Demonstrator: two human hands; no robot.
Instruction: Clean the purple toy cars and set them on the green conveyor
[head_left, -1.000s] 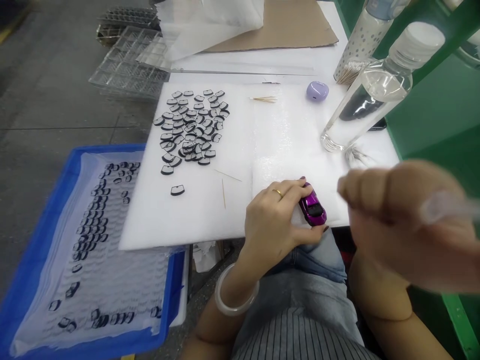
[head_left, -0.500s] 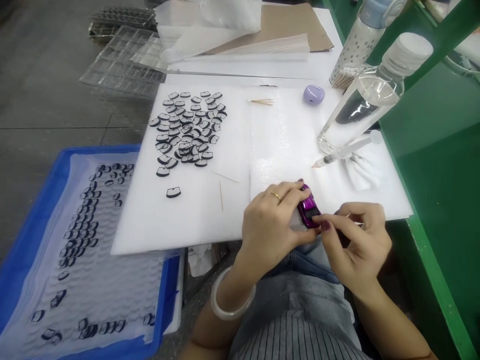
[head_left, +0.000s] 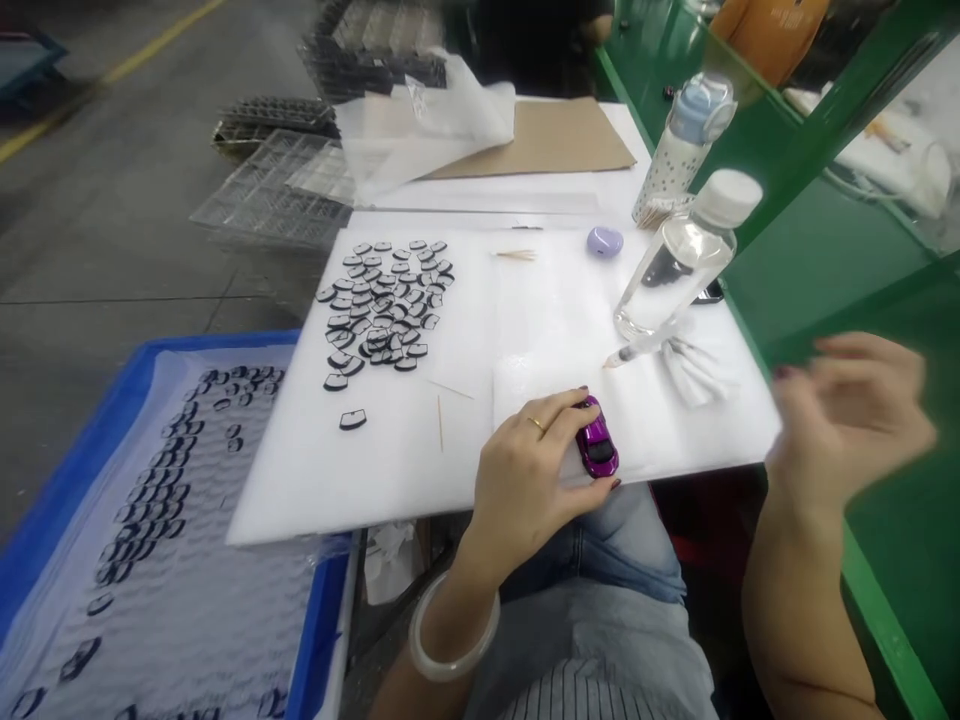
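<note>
A small purple toy car point(head_left: 599, 440) with a dark window lies at the front edge of the white foam sheet point(head_left: 551, 335). My left hand point(head_left: 529, 465) grips it, with fingers over its far end and the thumb by its near end. Off to the right, away from the car, my right hand point(head_left: 855, 420) is raised and smeared by motion. Its fingers look bent, but what they hold, if anything, does not show. A syringe point(head_left: 634, 350) and a crumpled white cloth point(head_left: 694, 370) lie beyond the car.
Many black-edged windshield-like pieces point(head_left: 386, 310) spread over the sheet's left side, near loose toothpicks point(head_left: 441, 422). A clear bottle point(head_left: 675, 260), a dotted flask point(head_left: 671, 150) and a purple case point(head_left: 604, 241) stand at right. A blue tray point(head_left: 154, 365) with similar pieces sits lower left.
My right hand has left the toy car and swung up to the right. My left hand still holds the car. The camera view has tilted up, showing more of the background.
</note>
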